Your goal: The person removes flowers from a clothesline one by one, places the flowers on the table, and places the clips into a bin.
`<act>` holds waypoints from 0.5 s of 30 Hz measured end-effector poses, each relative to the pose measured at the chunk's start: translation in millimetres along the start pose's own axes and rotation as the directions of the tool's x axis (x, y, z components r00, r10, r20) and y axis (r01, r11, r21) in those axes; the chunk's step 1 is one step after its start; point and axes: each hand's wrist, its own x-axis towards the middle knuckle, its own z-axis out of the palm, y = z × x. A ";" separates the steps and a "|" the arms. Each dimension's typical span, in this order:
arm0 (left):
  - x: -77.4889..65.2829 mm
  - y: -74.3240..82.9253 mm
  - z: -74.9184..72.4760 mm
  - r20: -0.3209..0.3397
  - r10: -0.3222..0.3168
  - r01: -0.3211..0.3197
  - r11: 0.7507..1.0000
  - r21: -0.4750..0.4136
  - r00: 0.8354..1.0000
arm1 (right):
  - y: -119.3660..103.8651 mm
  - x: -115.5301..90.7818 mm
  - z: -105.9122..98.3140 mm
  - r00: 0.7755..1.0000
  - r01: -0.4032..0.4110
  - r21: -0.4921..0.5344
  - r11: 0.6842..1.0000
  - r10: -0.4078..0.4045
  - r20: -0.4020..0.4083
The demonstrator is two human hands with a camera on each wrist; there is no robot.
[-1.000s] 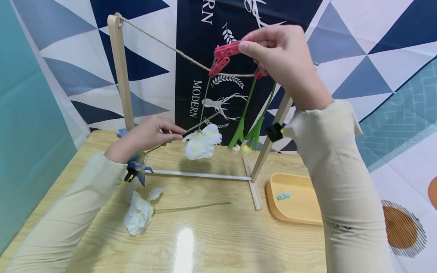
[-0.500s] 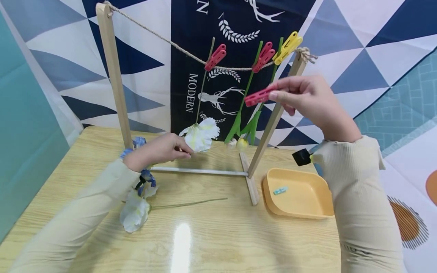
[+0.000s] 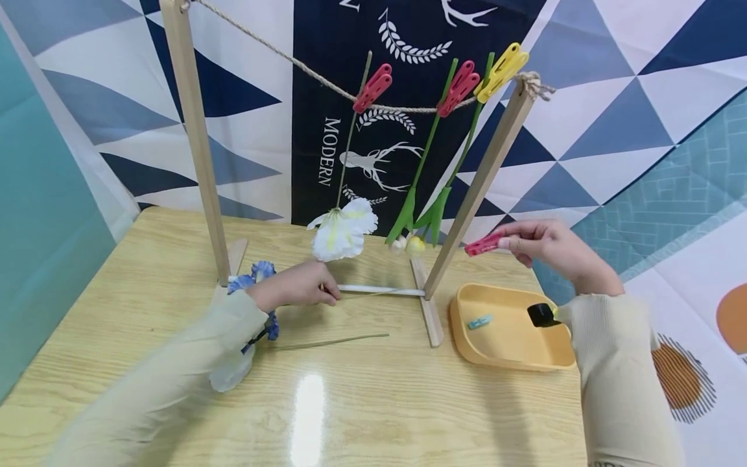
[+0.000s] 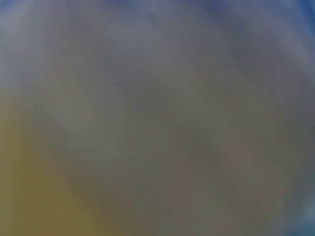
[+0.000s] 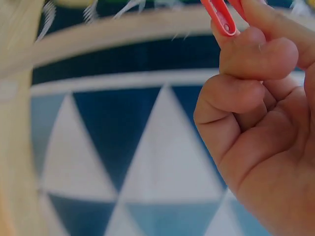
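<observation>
My left hand [image 3: 303, 283] pinches the thin stem [image 3: 370, 295] of a blue artificial flower [image 3: 262, 270], low over the table by the stand's white crossbar [image 3: 379, 290]. The blue petals show behind and below the wrist, partly covered by it. Above the yellow bin, my right hand [image 3: 548, 250] pinches a red clothespin [image 3: 484, 244] between thumb and fingers; the right wrist view shows the clothespin's handle end [image 5: 224, 22]. A white flower [image 3: 232, 371] lies on the table, half hidden by the left sleeve, its stem pointing right. The left wrist view is only a blur.
Between wooden posts [image 3: 201, 143] runs a sagging rope [image 3: 280, 50]. Clipped to it head-down are a white flower [image 3: 341, 233] and two tulips [image 3: 415, 244], by red and yellow clothespins [image 3: 502, 71]. The yellow bin [image 3: 513, 363] holds a light-blue clothespin [image 3: 480, 322].
My right hand has come down and rightward from the rope with the red clothespin. My left hand has lowered the blue flower's stem toward the table and moved right.
</observation>
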 end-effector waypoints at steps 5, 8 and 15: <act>0.8 -15.0 19.2 0.069 -0.043 0.043 0.999 -0.003 0.997 | 57.8 1.4 10.3 0.997 -0.050 0.066 0.997 0.046 0.061; 0.0 -26.1 30.7 0.093 -0.076 0.079 0.997 -0.024 0.993 | 91.7 -0.4 21.5 0.993 -0.090 0.154 0.984 0.077 0.092; -3.5 -40.0 43.1 0.136 -0.116 0.119 0.993 -0.017 0.984 | 148.6 -7.2 48.0 0.972 -0.205 0.310 0.928 0.157 0.174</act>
